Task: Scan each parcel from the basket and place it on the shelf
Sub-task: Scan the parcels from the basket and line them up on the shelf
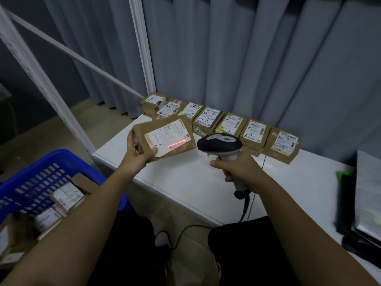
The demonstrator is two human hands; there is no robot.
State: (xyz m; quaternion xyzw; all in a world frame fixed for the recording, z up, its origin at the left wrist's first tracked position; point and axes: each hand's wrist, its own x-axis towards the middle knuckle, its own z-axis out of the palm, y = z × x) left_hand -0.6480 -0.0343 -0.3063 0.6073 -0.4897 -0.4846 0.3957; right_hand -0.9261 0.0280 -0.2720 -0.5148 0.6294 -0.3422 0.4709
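My left hand [137, 152] grips a brown cardboard parcel [165, 139] by its near left corner, held tilted above the white shelf surface [185, 182]. A red scan line falls across the parcel's white label. My right hand [233, 168] grips the handle of a black and white barcode scanner [221, 145], which points left at the parcel. The blue basket [41, 174] at lower left holds several more labelled parcels [68, 196].
Several scanned brown parcels [255, 135] stand in a row along the back of the shelf, against grey curtains. White shelf posts [144, 48] rise at left and centre. The scanner's cable [245, 211] hangs off the front edge. A dark device with a silvery cover [367, 203] lies at right.
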